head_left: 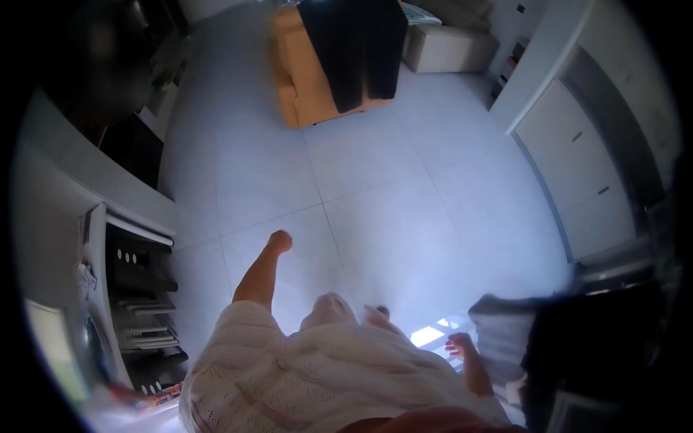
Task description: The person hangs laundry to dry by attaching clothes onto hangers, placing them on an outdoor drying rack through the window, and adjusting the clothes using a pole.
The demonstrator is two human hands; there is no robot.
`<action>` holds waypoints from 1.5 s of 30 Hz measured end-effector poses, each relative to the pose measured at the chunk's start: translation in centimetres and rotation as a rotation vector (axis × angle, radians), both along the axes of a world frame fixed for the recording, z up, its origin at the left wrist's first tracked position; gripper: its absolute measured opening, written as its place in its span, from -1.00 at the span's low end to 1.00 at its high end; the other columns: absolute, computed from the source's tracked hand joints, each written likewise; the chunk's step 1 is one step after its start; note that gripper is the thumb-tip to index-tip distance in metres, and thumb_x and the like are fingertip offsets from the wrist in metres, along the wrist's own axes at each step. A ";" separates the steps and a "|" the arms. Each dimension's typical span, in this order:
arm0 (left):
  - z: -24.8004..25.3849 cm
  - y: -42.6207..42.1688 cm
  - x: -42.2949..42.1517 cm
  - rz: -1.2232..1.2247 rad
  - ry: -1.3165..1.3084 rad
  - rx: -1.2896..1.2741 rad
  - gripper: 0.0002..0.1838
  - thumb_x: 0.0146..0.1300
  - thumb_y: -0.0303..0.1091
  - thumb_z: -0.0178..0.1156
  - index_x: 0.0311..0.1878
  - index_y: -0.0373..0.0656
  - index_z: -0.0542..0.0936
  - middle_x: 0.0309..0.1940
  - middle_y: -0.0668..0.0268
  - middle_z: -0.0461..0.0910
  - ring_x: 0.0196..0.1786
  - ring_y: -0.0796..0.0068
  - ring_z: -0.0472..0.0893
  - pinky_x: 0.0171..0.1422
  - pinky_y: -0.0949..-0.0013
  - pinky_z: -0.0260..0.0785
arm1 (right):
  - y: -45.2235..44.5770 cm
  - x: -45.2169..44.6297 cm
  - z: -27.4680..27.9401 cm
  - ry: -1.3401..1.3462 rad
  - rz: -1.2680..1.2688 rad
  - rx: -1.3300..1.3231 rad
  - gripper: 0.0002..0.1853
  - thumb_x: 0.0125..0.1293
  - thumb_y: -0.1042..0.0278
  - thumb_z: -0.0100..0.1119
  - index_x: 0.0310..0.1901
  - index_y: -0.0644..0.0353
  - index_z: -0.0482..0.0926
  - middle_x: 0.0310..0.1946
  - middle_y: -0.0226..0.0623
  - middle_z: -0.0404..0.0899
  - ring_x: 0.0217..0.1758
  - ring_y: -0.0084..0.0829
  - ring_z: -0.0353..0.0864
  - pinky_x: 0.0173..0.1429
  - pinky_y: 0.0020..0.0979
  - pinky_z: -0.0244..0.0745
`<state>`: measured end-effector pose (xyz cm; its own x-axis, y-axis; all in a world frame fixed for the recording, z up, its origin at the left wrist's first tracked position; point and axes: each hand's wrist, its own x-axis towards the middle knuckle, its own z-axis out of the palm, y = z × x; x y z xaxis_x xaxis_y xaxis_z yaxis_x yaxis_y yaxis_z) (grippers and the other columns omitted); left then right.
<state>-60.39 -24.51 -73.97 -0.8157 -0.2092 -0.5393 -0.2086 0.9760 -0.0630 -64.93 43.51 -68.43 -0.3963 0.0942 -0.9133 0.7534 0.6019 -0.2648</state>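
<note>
My left hand (280, 241) is stretched forward over the tiled floor (375, 216), its fingers curled together; whether it holds something small cannot be made out. Low on the right, beside a grey cushioned seat, hangs my right hand (458, 345), fingers a little apart and nothing seen in them. Neither hand touches any object in view. Between the two arms is a white knitted top (310, 375), with part of a foot showing beyond it.
An orange armchair (310, 101) draped with dark cloth (346, 50) stands ahead, a light sofa (451, 49) behind it. White cabinet doors (577, 166) line the right. At left are a shelf unit (99, 274) and a dark-fronted unit (130, 151). Dark furniture (592, 346) is at lower right.
</note>
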 end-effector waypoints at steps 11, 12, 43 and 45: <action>0.9 -6.6 11.4 1.752 -0.160 0.473 -0.85 0.14 -0.39 0.06 -0.31 -0.29 0.49 -0.45 0.11 0.55 -0.47 0.20 0.59 -0.51 0.12 0.47 | -39.0 -44.1 12.3 0.444 0.586 -0.171 -0.75 0.24 0.27 -0.01 -0.13 0.21 0.48 -0.35 -0.26 0.57 -0.37 -0.39 0.59 -0.43 -0.40 0.50; -0.8 -8.0 10.5 1.771 -0.158 0.544 -0.80 0.15 -0.35 0.09 -0.29 -0.32 0.48 -0.45 0.10 0.53 -0.50 0.17 0.57 -0.48 0.12 0.47 | -41.3 -46.2 13.7 0.445 0.639 -0.188 -0.74 0.24 0.26 -0.01 -0.12 0.22 0.48 -0.34 -0.26 0.57 -0.36 -0.39 0.59 -0.41 -0.40 0.51; 9.7 -7.3 -32.0 2.091 0.362 0.625 -0.65 -0.04 -0.46 0.15 -0.10 -0.18 0.58 -0.40 0.18 0.61 -0.42 0.43 0.60 -0.36 0.42 0.45 | -103.0 -101.3 28.7 0.472 1.630 -0.041 -0.49 0.26 -0.04 -0.05 0.03 0.24 0.46 -0.07 -0.16 0.52 -0.07 -0.30 0.52 0.06 -0.27 0.37; 9.7 -7.8 -33.1 2.044 0.392 0.603 -0.65 -0.05 -0.45 0.14 -0.10 -0.17 0.58 -0.40 0.17 0.61 -0.42 0.43 0.60 -0.32 0.41 0.45 | -104.0 -101.3 28.3 0.438 1.593 -0.063 -0.49 0.26 -0.04 -0.06 0.09 0.19 0.41 -0.04 -0.18 0.50 -0.02 -0.32 0.49 0.12 -0.29 0.33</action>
<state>-93.51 -32.35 -64.30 0.2041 -0.6137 -0.7627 -0.6283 -0.6796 0.3787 -166.25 -60.48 -40.13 -0.2646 -0.6636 -0.6997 -0.7047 0.6284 -0.3295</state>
